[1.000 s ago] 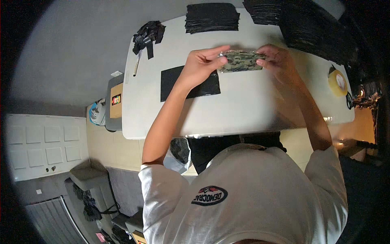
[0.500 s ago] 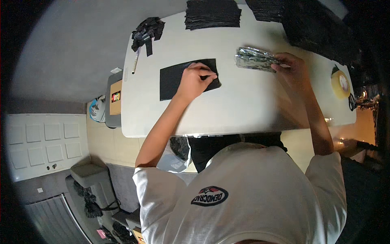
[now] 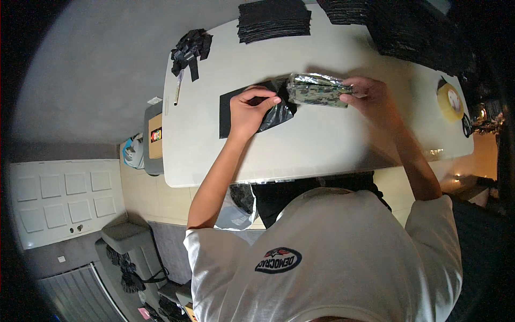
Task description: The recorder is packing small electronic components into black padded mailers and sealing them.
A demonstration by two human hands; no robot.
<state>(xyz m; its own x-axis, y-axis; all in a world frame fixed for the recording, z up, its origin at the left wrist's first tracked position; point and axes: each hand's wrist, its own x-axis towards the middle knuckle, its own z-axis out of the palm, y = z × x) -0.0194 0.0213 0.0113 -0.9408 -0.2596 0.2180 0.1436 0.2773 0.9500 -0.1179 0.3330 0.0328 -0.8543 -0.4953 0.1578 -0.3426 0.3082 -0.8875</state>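
A flat black plastic mailing bag (image 3: 226, 119) lies on the white table (image 3: 322, 145), its right end lifted and gaping. My left hand (image 3: 248, 114) is closed in a pinch on the bag's upper layer near that mouth. Between the thumb and fingers of my right hand (image 3: 369, 97) is a clear, shiny plastic packet (image 3: 319, 92) with camouflage-patterned contents. The packet's left end meets the raised mouth of the bag; whether its tip is inside I cannot tell.
Neat stacks of black bags (image 3: 274, 22) stand along the far edge, with more dark plastic (image 3: 418, 40) at far right. A bunch of black strips (image 3: 190, 51) and a pen (image 3: 178, 88) lie far left. A yellowish tape roll (image 3: 446, 103) and scissors (image 3: 467, 127) sit at right.
My right hand has brought the packet leftward to the bag. The bag's right end, flat before, is now pulled up by my left hand.
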